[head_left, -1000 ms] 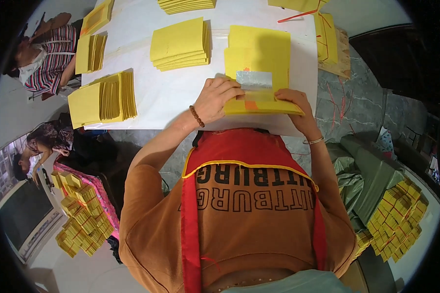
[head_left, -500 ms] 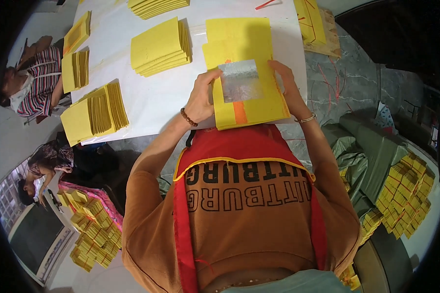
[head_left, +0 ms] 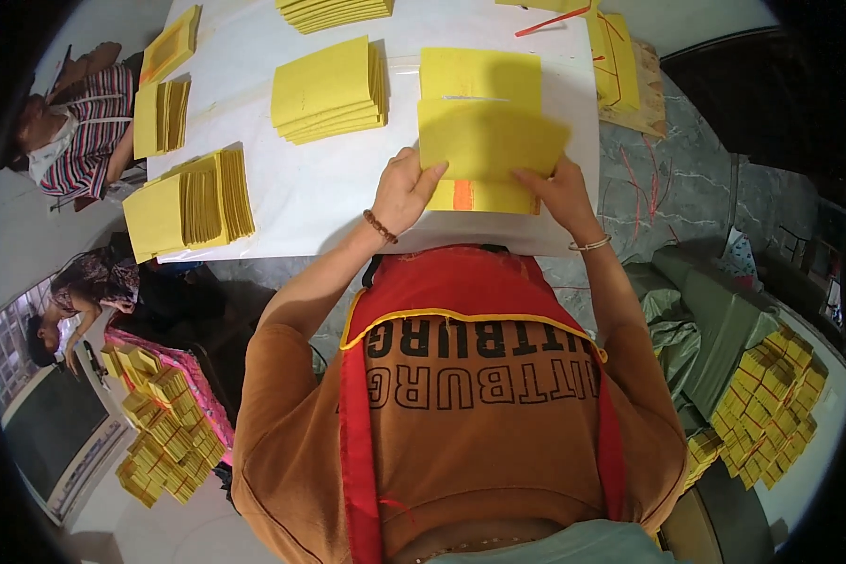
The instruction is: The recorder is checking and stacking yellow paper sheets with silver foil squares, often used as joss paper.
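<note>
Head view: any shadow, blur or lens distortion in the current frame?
Head view: a soft shadow crosses the held yellow sheet; its upper right corner, above the right hand, looks blurred; same head view: fisheye vignetting blackens all four corners.

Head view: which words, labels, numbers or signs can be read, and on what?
Brown shirt: two rows of large capitals, upside down, between the red apron straps; wording withheld.
Held yellow paper: no lettering shows.
Yellow bundles at right: too small to tell.
</note>
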A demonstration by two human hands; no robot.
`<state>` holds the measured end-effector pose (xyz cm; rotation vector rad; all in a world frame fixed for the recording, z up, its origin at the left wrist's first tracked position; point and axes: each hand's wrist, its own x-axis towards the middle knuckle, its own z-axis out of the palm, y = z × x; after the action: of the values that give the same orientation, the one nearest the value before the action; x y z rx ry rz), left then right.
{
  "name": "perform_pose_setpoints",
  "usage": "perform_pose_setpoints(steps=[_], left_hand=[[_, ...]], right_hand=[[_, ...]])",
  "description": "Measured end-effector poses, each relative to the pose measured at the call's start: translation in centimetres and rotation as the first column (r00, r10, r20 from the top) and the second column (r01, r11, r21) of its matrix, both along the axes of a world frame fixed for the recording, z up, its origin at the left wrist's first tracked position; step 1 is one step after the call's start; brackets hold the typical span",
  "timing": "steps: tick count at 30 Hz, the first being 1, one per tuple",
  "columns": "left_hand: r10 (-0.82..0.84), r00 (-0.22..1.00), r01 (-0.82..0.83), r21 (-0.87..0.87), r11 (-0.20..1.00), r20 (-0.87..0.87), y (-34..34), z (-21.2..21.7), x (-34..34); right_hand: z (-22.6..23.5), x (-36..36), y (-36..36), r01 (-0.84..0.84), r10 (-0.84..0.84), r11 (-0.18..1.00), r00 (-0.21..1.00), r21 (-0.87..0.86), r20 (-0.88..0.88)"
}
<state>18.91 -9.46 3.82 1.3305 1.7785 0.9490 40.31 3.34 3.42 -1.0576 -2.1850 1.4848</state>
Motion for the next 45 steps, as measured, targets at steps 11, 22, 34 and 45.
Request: perform_pose_setpoints(steps=[11,22,34,45], left_hand=[[0.221,0.876,-0.169,-0.158,0.973,0.428,0.4,-0.7,-0.1],[0.279,0.914,-0.252,-0.125,0.960,0.295,0.6,-0.6,-0.1],[-0.156,0.682,0.457,0.250,0.854,-0.714,1.2,2.2,2.0],[-0.347,0.628,0.480,-0.005,0.877,-0.696,0.1,-0.4,3.3]], right_hand=[[-0.4,-0.8,-0.5,0.215,-0.252,0.960,0.941,-0.178,-0.227],[-1.4,-1.4,-0.6,0.294,-0.294,0.956,0.956,0.016,-0.019],[-1.4,-1.5,-0.9,0.355,-0.355,0.935,0.935,0.007,0.022],[0.5,-0.9,-3.9,-0.017,-0.188,0.739,0.955,0.674,0.230]])
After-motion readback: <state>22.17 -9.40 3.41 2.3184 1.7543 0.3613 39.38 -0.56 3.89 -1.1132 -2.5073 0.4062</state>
